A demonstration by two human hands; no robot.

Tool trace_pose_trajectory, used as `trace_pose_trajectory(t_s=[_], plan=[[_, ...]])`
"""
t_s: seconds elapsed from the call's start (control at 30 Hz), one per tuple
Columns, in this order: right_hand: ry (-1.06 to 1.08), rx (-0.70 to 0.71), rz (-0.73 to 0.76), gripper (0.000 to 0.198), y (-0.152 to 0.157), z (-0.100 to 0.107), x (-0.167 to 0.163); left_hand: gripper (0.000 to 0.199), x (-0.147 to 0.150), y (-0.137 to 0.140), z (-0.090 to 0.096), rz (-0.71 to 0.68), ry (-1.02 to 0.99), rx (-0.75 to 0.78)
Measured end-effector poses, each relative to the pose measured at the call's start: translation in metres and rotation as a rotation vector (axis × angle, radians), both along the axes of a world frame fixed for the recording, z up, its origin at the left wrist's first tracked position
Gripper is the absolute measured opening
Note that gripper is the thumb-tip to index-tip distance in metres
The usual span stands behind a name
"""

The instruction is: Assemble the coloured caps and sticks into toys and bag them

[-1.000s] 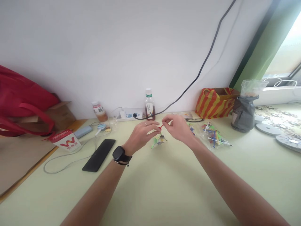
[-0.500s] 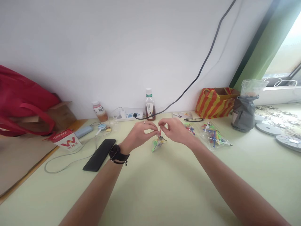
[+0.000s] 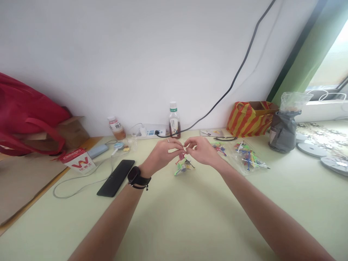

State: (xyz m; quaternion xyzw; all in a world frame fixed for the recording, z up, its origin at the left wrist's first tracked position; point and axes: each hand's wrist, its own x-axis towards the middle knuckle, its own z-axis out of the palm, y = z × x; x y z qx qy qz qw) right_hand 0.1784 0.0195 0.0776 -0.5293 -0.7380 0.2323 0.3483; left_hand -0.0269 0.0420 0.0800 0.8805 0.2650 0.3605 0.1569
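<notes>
My left hand (image 3: 165, 154), with a black watch at the wrist, is closed in a pinch at the middle of the view. Its fingertips meet those of my right hand (image 3: 199, 150), which is pinched as well. Between and just below the fingertips shows a small pink-red plastic piece (image 3: 181, 157); what exactly each hand grips is mostly covered by fingers. Under the hands is a small cluster of colorful plastic pieces (image 3: 185, 166), green, yellow, grey and dark. Close to my right hand lie more colored plastic pieces (image 3: 219, 149).
A clear bag of colored plastic pieces (image 3: 251, 159) lies to the right. On the left are a black phone-like slab (image 3: 116, 178), a cable and a red-white box (image 3: 78, 161). A dark drink bottle (image 3: 174, 121) and a power strip (image 3: 150, 131) stand by the wall.
The pink-red piece and the cluster below the hands have shifted and turned slightly, showing more of the pieces. Both hands stay pinched together; the camera view has moved a little.
</notes>
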Motion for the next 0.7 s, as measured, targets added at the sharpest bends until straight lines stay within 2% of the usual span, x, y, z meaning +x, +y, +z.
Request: trace_pose_trajectory(t_s=[0.07, 0.2, 0.27, 0.4, 0.57, 0.7], plan=[[-0.112, 0.022, 0.01, 0.018, -0.005, 0.002, -0.001, 0.015, -0.001, 0.001, -0.001, 0.003, -0.001, 0.012], [-0.334, 0.098, -0.095, 0.013, -0.012, 0.01, 0.002, 0.017, -0.003, -0.002, 0.005, 0.009, 0.014, 0.037], [-0.402, 0.124, -0.096, 0.014, -0.014, 0.015, 0.007, 0.017, -0.004, -0.003, 0.009, 0.021, 0.021, 0.04], [-0.378, 0.158, 0.063, 0.032, -0.017, 0.022, 0.017, 0.015, -0.005, -0.005, 0.014, 0.051, 0.022, 0.025], [-0.235, 0.161, 0.285, 0.013, -0.018, 0.022, 0.02, 0.014, -0.006, -0.004, 0.014, 0.053, 0.012, -0.003], [-0.258, 0.092, 0.328, 0.013, -0.014, 0.018, 0.018, 0.014, -0.005, -0.005, 0.014, 0.032, -0.001, -0.02]])
